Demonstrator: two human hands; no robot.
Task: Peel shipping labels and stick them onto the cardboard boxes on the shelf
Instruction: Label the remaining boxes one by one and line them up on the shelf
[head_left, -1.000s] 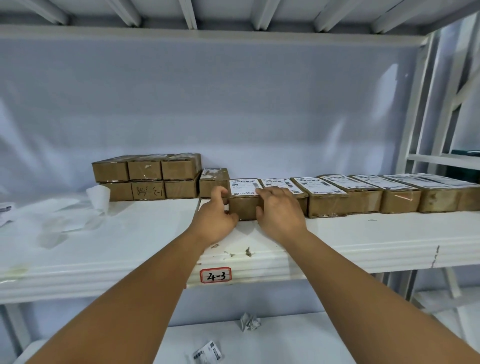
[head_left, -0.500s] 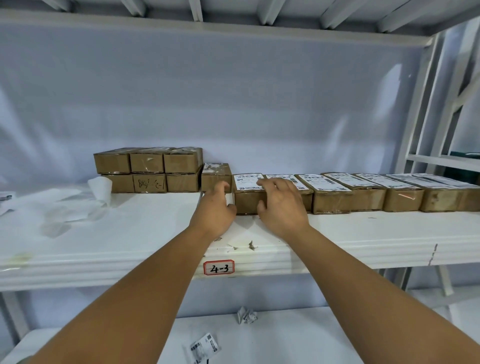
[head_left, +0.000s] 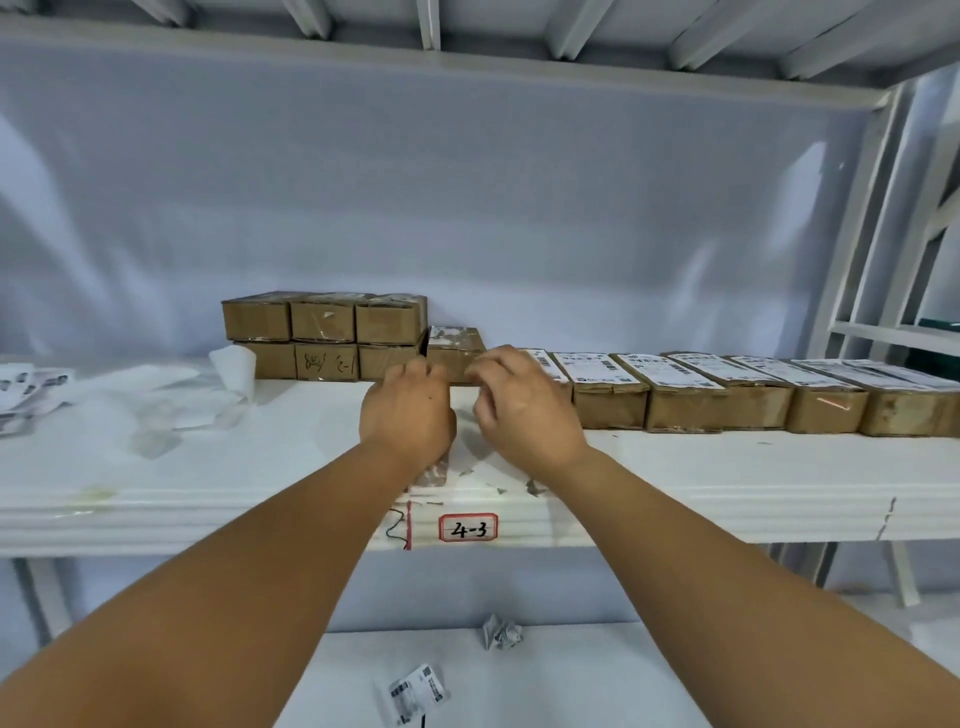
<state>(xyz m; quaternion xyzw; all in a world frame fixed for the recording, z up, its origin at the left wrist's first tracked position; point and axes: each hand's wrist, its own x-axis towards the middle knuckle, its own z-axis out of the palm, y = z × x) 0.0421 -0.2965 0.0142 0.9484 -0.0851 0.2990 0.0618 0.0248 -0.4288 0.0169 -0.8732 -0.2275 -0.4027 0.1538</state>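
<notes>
Head view.

1. Shelf (head_left: 727, 467): white, across mid-frame. Tag "4-3" (head_left: 467, 527) on its front lip, centre.
2. Labelled boxes (head_left: 680, 400): cardboard, one row set side by side, from centre to the right edge, each with a white label on top. The leftmost is mostly hidden behind the right hand.
3. Plain boxes (head_left: 322, 335): two tiers of three, left of centre at the back. No label shows on them.
4. Single box (head_left: 452, 345): just right of that stack. Torn white scraps on top, no whole label.
5. Backing paper (head_left: 130, 400): loose white sheets, left of frame. Printed labels (head_left: 26, 384) at the far left edge.
6. Left hand (head_left: 408, 410): centre, back to the camera, fingers curled, in front of the single box. Grip hidden; cannot tell whether it holds anything.
7. Right hand (head_left: 524, 410): just beside the left, at the row's left end. Fingers loosely bent, grip slack, nothing seen in it.
8. Lower shelf (head_left: 571, 675): crumpled paper (head_left: 501, 631) and a loose label (head_left: 418, 691), bottom centre.

Hazards, as judged:
- A fresh label may crease or sit crooked on the single box, since the scraps leave an uneven top.
- A peeled label may fold and stick to itself if held at one corner only.
- A hand reaching past could knock the row out of line.
</notes>
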